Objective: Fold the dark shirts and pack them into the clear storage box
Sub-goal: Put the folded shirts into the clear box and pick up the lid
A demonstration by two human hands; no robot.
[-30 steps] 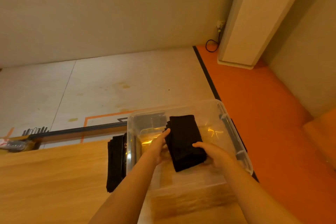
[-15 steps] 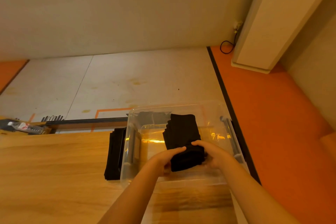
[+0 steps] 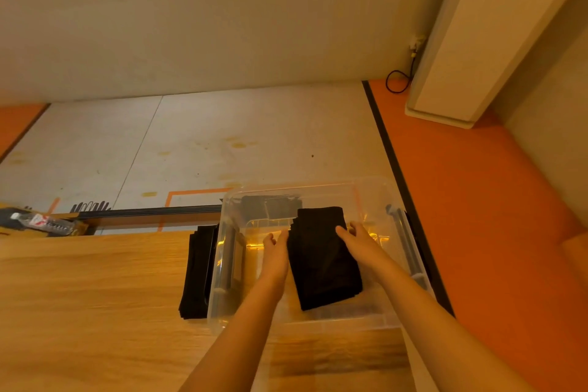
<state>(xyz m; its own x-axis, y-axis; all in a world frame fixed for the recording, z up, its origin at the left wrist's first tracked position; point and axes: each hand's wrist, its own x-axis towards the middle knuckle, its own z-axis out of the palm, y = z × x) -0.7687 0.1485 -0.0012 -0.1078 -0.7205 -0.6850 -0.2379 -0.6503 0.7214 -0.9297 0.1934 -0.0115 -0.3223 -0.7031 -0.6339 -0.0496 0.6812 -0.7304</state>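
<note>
Wooden table (image 3: 95,296), clear storage box (image 3: 305,189), folded dark shirt (image 3: 321,261) inside, between straight-fingered left hand (image 3: 275,253) and right hand (image 3: 359,245), both touching

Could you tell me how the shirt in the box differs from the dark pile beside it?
The shirt lies inside the box between the left hand and right hand; the pile lies outside on the table, untouched. The shirt shows nearly whole; the pile is partly hidden behind the box wall. Both are dark fabric.

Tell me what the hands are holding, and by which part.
Nothing is plainly gripped. The left hand lies against the left edge of the folded dark shirt in the clear box; the right hand rests on its right edge.
</note>
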